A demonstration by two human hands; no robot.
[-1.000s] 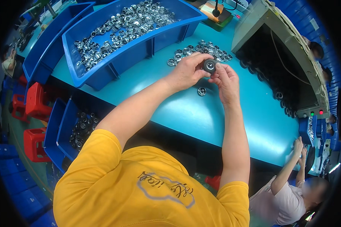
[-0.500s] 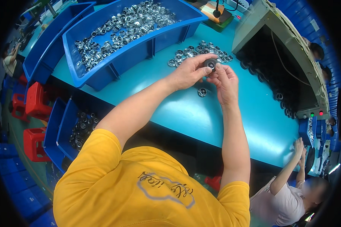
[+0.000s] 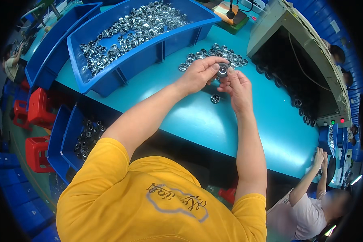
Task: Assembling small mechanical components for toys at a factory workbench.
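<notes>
Standing at the left, red stools point(image 3: 41, 107) were noted beside a low blue bin point(image 3: 59, 141), in which dark round parts point(image 3: 88, 135) were heaped. On the turquoise table point(image 3: 181, 121), a large blue bin point(image 3: 143, 58) was part-filled with shiny round parts point(image 3: 149, 24). On the yellow shirt point(image 3: 109, 189), dark script point(image 3: 177, 196) was printed inside a grey-blue cloud outline. By the left hand point(image 3: 195, 76), thumb and fingers closed, a small dark wheel point(image 3: 223, 70) with a metallic centre was gripped, raised above the table. Behind it a shiny cluster point(image 3: 215, 52) was spread; nearer the wearer, a single part point(image 3: 215, 98) was set apart. The wheel's right side was pinched by the right hand point(image 3: 239, 89), fingers bent. Farther right, black wheels point(image 3: 297, 102) were lined along a pale machine housing point(image 3: 266, 28). Beyond, a white label point(image 3: 334, 26) was seen, its print too small to read.
</notes>
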